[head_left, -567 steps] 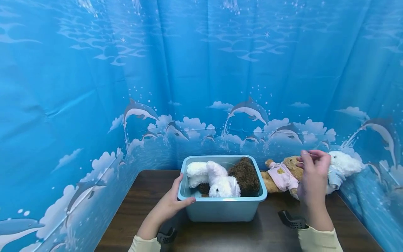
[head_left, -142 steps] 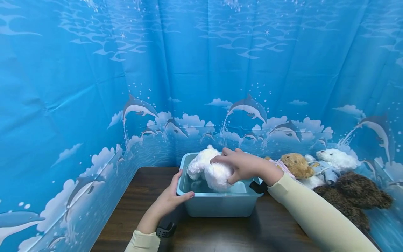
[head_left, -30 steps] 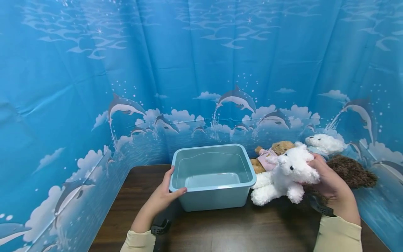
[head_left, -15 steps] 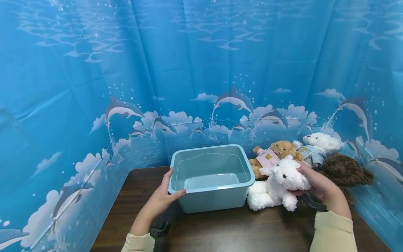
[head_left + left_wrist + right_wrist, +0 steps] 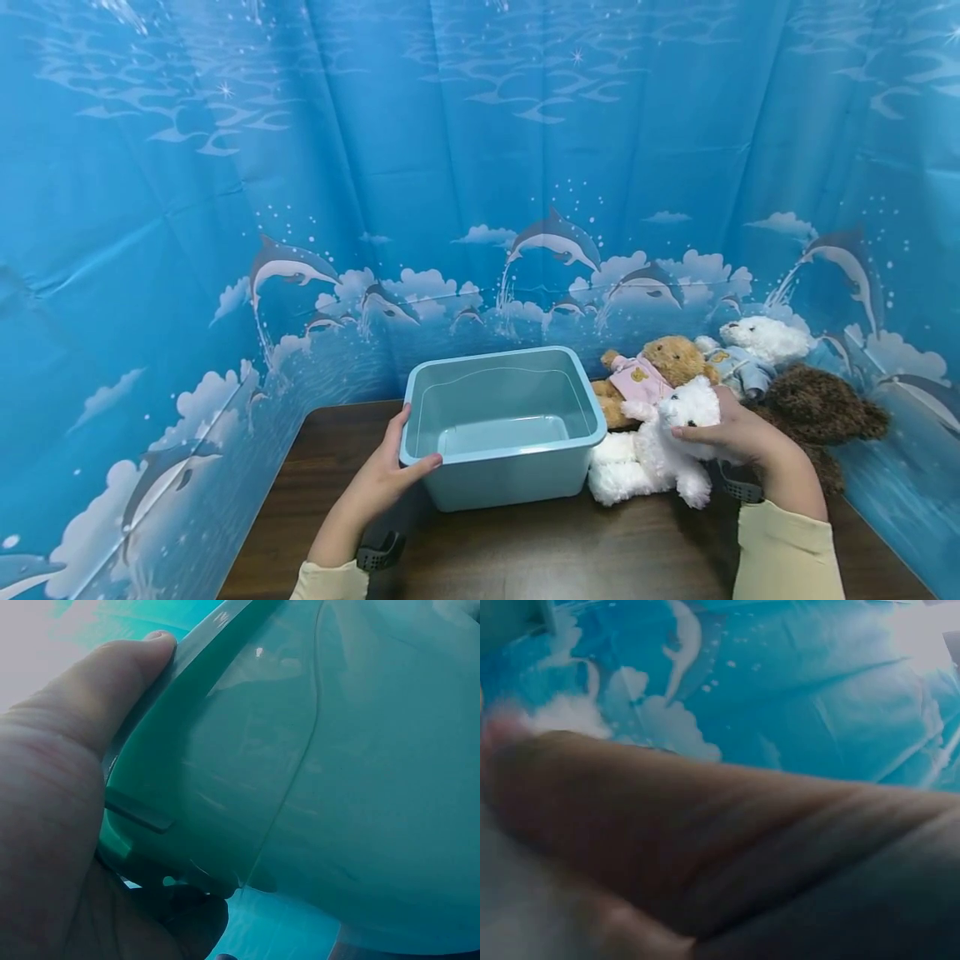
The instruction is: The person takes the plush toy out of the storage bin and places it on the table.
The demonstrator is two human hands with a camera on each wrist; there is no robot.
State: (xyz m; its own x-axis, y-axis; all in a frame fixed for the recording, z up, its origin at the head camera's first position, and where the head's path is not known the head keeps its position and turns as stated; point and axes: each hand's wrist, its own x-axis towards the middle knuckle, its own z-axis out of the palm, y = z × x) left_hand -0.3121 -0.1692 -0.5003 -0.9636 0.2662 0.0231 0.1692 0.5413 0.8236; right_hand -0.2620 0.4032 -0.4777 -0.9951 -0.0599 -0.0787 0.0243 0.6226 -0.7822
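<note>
My left hand (image 5: 390, 471) grips the left end of a light blue plastic bin (image 5: 517, 479), thumb over the front rim and fingers along the side. The left wrist view shows that hand close up on the bin's wall (image 5: 352, 750). Right of the bin, a white fluffy stuffed animal (image 5: 656, 467) leans back on the table, legs toward the bin. My right hand (image 5: 750, 433) holds it by the head, thumb across its face; the other fingers are mostly hidden behind it. The right wrist view is dark and blurred, with white fur (image 5: 510, 892) at its left edge.
Behind the white toy lie a tan teddy bear (image 5: 675, 358) in a pink shirt, a white bear (image 5: 772, 340) in a blue shirt and a dark brown plush (image 5: 825, 408). They crowd the right side of the brown table (image 5: 525, 558). A blue dolphin curtain (image 5: 450, 208) surrounds it.
Earlier, the brown and white plushes were in the bin; both now lie to its right. Over the last second, my right hand lowered the white one and its thumb came across the face.
</note>
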